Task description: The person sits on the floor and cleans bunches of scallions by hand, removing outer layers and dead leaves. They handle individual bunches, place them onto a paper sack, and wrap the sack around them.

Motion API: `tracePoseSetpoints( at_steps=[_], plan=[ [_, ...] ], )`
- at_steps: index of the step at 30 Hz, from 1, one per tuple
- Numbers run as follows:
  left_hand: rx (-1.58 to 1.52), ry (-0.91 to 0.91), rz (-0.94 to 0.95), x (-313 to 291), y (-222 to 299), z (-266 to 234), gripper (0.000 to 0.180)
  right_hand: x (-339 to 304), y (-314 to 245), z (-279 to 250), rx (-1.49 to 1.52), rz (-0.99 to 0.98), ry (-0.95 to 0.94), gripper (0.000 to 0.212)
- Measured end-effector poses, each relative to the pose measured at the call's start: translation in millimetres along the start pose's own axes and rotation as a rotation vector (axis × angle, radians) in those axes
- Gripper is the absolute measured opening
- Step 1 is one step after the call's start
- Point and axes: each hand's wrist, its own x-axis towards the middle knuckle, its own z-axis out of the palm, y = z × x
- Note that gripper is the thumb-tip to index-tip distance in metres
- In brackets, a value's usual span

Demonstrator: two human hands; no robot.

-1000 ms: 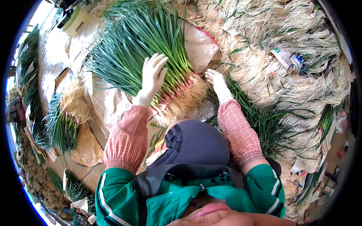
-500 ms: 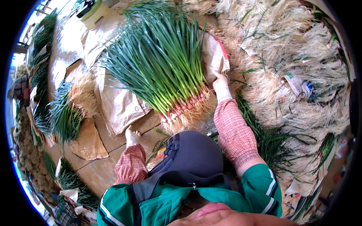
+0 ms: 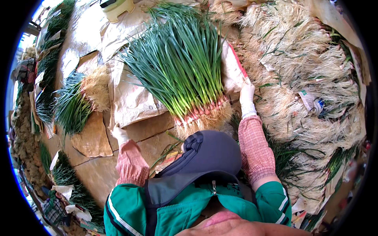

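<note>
Reaches farther left now with left hand (image 3: 120,134), to the sack's (image 3: 136,106) near corner, with fingers curled; cannot tell whether gripping. Extends right hand (image 3: 247,97) farther right, with forearm (image 3: 256,143) forward, clenching the red-edged corner. Has scallions (image 3: 181,70) between, mostly on the sack.

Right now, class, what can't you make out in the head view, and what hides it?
Head view: the pale, wrinkled sheet, partly hidden under the long green leafy bundle.
Head view: some of the bundle's pale roots, behind the grey-clad knee.
Head view: the cream stool-shaped object, cut off by the top edge.
Head view: whether the white-gloved left hand grips the sheet; too small to tell.
</note>
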Motion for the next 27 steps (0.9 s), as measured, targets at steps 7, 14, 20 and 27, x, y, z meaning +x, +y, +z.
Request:
tracePoseSetpoints(
  at_steps=[7,14,20,27],
  plan=[
    [0.457,-0.683,0.342,-243.3,128.1,136.3,0.041,-16.7,2.5,1.4,-0.206,-0.257,0.010,0.035],
    [0.565,-1.511,-0.306,-373.7,74.5,270.3,0.028,-87.2,-39.0,57.6,-0.560,-0.297,-0.165,0.030],
    [1.116,-1.314,0.219,-412.6,-21.0,350.2,0.047,-129.6,-38.7,56.3,-0.671,-0.504,-0.431,0.030],
    [0.731,-1.073,0.108,-388.2,-41.3,315.5,0.017,-121.0,-30.9,-5.6,-0.699,-0.381,-0.595,0.047]
  ],
)
